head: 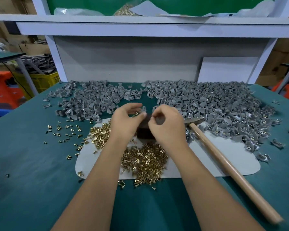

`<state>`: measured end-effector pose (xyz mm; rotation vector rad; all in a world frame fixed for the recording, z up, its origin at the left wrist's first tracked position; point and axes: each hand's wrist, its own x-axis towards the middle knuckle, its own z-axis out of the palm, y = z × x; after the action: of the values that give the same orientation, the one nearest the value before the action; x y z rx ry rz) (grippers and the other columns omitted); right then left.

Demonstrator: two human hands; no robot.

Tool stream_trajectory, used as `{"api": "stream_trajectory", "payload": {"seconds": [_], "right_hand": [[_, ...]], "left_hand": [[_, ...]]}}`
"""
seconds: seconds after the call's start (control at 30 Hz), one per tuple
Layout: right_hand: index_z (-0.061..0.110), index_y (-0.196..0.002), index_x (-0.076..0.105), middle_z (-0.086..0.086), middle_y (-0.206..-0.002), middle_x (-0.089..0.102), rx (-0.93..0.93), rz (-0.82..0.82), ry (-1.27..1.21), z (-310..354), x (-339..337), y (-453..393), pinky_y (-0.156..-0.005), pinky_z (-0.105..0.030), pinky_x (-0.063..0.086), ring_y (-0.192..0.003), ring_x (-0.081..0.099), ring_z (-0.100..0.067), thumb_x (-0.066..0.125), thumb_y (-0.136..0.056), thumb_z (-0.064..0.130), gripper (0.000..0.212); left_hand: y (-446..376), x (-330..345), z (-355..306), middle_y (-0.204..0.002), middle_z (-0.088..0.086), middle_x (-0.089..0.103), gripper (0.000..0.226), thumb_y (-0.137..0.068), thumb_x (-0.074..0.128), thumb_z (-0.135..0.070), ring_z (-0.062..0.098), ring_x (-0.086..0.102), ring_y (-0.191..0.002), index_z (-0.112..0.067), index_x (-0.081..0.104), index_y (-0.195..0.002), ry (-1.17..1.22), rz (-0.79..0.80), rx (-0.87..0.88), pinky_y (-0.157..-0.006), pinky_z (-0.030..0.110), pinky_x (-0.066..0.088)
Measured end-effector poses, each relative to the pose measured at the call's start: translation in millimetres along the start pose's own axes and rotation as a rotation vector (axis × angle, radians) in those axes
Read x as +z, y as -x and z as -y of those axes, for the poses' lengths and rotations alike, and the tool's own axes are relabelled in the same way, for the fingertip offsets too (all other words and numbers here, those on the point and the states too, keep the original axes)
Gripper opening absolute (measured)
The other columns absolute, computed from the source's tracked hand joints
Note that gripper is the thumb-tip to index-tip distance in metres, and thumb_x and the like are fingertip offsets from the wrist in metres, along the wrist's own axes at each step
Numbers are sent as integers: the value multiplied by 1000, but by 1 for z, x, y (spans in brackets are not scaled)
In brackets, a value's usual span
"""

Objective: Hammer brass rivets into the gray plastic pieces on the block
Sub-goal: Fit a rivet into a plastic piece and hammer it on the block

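Note:
A dark block (pixel 144 132) stands on a white mat (pixel 207 164) in the middle of the green table. Both hands hover over its top. My left hand (pixel 125 120) has curled fingers with thumb and forefinger close together; what they hold is too small to tell. My right hand (pixel 167 124) pinches something small above the block, blurred and mostly hidden by the fingers. Brass rivets (pixel 145 162) lie heaped on the mat in front of the block. A wooden-handled hammer (pixel 223 162) lies to the right, its head beside my right hand.
Large heaps of gray plastic pieces (pixel 215 104) fill the back of the table, with another gray heap (pixel 90 100) at the left. Loose rivets (pixel 65 130) are scattered to the left. A white shelf frame (pixel 140 29) rises behind. A yellow crate (pixel 40 80) stands off-table at the left.

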<state>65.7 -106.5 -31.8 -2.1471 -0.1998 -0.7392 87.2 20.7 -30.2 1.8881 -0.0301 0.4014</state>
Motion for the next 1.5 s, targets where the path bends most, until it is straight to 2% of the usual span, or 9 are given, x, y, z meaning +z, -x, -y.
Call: {"api": "stream_trajectory", "payload": {"seconds": [0.1,0.2,0.5,0.67,0.83,0.97,1.1,1.27,1.5], "right_hand": [[25,-79,58,8,-84,60,150,-84,-60,-16,-7,-6,-78,-35,51,-87,56,-13,64,-76,4,22],[24,-92,64,3,-95,65,188,-107,-94,-25,-9,-9,-86,-39,51,-95,59,-16,60,-83,1,25],[24,-90,71,5,-95,68,251,-58,-90,-29,-2,-8,-89,-40,49,-98,60,-17,67,-84,11,15],[24,-83,70,7,-90,64,210,-99,-105,-29,-6,-8,-87,-39,49,-96,58,-17,70,-83,11,13],[22,-88,70,6,-90,68,210,-60,-162,-25,-6,-8,-84,-29,52,-88,61,-9,66,-84,8,16],[24,-91,70,14,-83,66,194,-56,-184,-23,-4,-7,-78,-20,51,-81,61,2,67,-82,4,22],[28,-91,69,17,-80,66,188,-57,-186,-24,-3,-7,-78,-24,55,-81,63,1,67,-82,4,25],[31,-90,68,18,-79,67,187,-61,-191,-24,-3,-7,-76,-24,55,-80,63,2,68,-82,7,26],[37,-94,65,16,-76,68,202,-17,-186,-25,-3,-8,-77,-26,53,-80,63,2,69,-79,8,33]], "left_hand": [[9,17,-5,-95,-19,68,28,-81,78,-21,-6,59,-94,-29,70,-107,-104,28,61,-90,21,47],[14,29,-5,-94,-20,66,23,-83,75,-27,13,56,-111,-34,71,-105,-256,30,107,-103,41,42],[17,28,-2,-84,-26,56,22,-83,68,-48,10,34,-109,-38,72,-102,-348,-73,133,-97,38,28],[11,22,-1,-96,-28,60,28,-95,53,-19,5,33,-114,-43,61,-108,-154,-94,67,-110,47,28],[10,27,3,-123,-23,63,50,-97,45,-3,11,35,-138,-39,54,-131,-81,112,109,-117,48,24],[8,29,5,-106,-13,69,37,-91,61,-8,22,51,-127,-30,65,-121,-107,106,115,-110,47,37],[11,28,3,-87,-25,60,27,-86,72,-25,23,52,-122,-30,71,-112,-166,54,107,-107,46,40],[11,27,4,-100,-22,55,30,-92,56,-17,15,31,-130,-31,69,-115,-167,1,45,-113,43,29],[11,29,6,-109,-15,66,9,-88,67,-31,18,33,-125,-35,73,-94,-316,4,96,-104,37,27]]}}
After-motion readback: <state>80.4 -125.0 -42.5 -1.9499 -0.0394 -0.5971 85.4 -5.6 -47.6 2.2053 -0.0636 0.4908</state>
